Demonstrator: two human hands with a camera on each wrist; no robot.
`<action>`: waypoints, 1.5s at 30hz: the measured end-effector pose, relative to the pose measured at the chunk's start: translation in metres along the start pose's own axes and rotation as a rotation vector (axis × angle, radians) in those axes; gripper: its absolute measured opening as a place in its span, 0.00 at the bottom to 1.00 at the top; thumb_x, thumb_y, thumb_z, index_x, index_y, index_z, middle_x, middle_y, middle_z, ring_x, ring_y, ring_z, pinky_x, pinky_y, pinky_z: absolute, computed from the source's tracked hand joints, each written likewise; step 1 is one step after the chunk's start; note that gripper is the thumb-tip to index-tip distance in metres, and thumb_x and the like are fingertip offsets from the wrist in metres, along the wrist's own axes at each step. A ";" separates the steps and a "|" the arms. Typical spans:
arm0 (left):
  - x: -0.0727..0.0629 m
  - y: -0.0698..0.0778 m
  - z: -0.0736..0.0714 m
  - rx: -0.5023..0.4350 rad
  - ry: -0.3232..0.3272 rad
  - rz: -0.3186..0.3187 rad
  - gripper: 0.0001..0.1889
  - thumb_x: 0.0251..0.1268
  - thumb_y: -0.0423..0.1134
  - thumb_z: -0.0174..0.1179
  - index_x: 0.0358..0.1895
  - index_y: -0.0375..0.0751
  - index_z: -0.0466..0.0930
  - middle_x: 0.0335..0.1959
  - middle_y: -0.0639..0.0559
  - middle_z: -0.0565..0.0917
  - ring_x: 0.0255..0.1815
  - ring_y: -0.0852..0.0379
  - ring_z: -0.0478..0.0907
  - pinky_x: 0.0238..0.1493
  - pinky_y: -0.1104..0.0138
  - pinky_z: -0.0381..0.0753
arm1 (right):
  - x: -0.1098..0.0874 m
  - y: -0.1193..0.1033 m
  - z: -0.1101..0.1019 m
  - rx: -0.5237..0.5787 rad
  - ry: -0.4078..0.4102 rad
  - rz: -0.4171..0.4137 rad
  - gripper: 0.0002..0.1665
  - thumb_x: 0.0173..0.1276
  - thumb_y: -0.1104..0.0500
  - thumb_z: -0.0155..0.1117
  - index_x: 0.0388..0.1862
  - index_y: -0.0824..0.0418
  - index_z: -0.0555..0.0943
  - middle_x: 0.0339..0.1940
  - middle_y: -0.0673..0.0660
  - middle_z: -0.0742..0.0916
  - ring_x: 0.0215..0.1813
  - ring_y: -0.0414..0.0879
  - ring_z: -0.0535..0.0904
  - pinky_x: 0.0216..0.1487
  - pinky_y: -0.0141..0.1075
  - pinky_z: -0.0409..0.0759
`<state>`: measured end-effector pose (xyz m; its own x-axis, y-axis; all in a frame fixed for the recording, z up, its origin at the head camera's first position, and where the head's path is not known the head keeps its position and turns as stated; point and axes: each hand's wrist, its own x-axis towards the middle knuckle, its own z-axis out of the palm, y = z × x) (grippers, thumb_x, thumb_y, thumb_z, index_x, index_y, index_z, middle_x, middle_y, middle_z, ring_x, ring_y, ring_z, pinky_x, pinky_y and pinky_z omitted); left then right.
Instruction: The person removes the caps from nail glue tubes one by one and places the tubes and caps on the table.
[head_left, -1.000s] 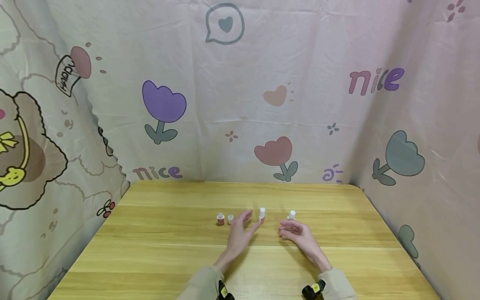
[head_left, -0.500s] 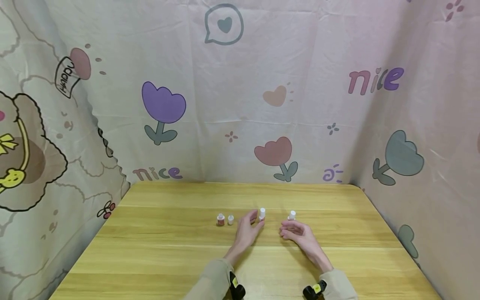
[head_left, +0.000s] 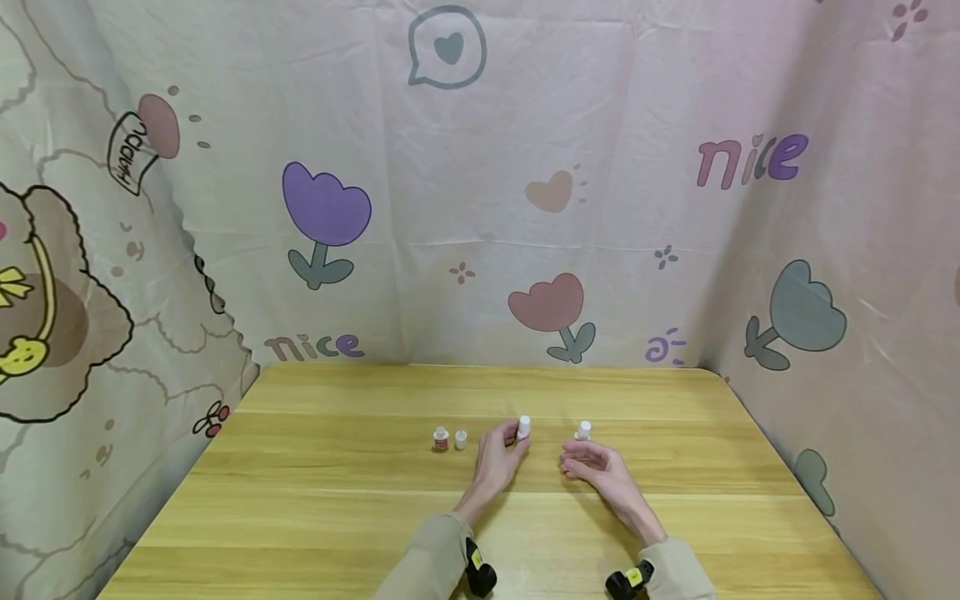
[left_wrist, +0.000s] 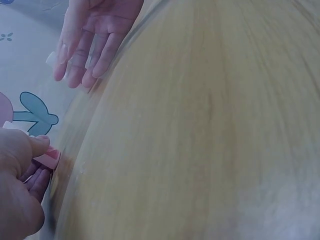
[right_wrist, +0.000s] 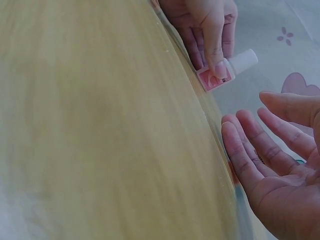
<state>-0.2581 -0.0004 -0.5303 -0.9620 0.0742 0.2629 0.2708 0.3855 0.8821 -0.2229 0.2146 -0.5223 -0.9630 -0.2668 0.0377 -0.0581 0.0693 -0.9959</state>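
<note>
My left hand (head_left: 497,460) pinches a small bottle with a white cap (head_left: 524,425) between thumb and fingers. In the right wrist view this bottle (right_wrist: 206,80) shows a pink label, stands upright on the table and is partly covered by the thumb. My right hand (head_left: 600,473) is held with relaxed fingers and has nothing in its grasp. Just behind its fingers stands a second white-capped bottle (head_left: 583,429), its lower part hidden. Left of my left hand are a small red-labelled bottle with a white top (head_left: 441,439) and a little white piece like a cap (head_left: 461,440).
The wooden table (head_left: 337,500) reaches back to a printed cloth backdrop (head_left: 435,317). More patterned cloth hangs along the left and right sides.
My left hand has moved right, away from the little white piece, and its thumb and fingers have closed on the white-capped bottle. My right hand has stayed nearly still.
</note>
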 end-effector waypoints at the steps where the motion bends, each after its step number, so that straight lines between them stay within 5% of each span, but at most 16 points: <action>1: 0.000 0.000 0.000 -0.002 0.002 0.001 0.17 0.65 0.31 0.66 0.56 0.31 0.81 0.51 0.38 0.88 0.51 0.45 0.86 0.55 0.56 0.84 | 0.000 0.000 0.000 -0.001 0.002 0.000 0.30 0.71 0.65 0.64 0.64 0.82 0.68 0.58 0.79 0.80 0.47 0.38 0.87 0.51 0.32 0.85; 32: -0.013 -0.014 -0.016 -0.075 -0.028 0.061 0.10 0.64 0.30 0.66 0.47 0.31 0.84 0.45 0.37 0.89 0.47 0.44 0.88 0.51 0.62 0.86 | 0.002 0.000 0.007 -0.004 -0.015 -0.001 0.30 0.71 0.63 0.64 0.64 0.82 0.69 0.58 0.78 0.81 0.49 0.41 0.87 0.52 0.33 0.86; 45: -0.023 -0.022 -0.034 -0.108 -0.131 0.101 0.11 0.65 0.31 0.66 0.48 0.32 0.84 0.46 0.38 0.89 0.50 0.45 0.88 0.52 0.67 0.85 | 0.006 -0.004 0.016 0.003 -0.032 -0.001 0.29 0.70 0.66 0.64 0.63 0.82 0.69 0.57 0.80 0.79 0.48 0.42 0.87 0.52 0.33 0.85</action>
<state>-0.2404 -0.0420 -0.5422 -0.9241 0.2295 0.3056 0.3620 0.2694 0.8924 -0.2245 0.1974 -0.5195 -0.9539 -0.2980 0.0364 -0.0587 0.0661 -0.9961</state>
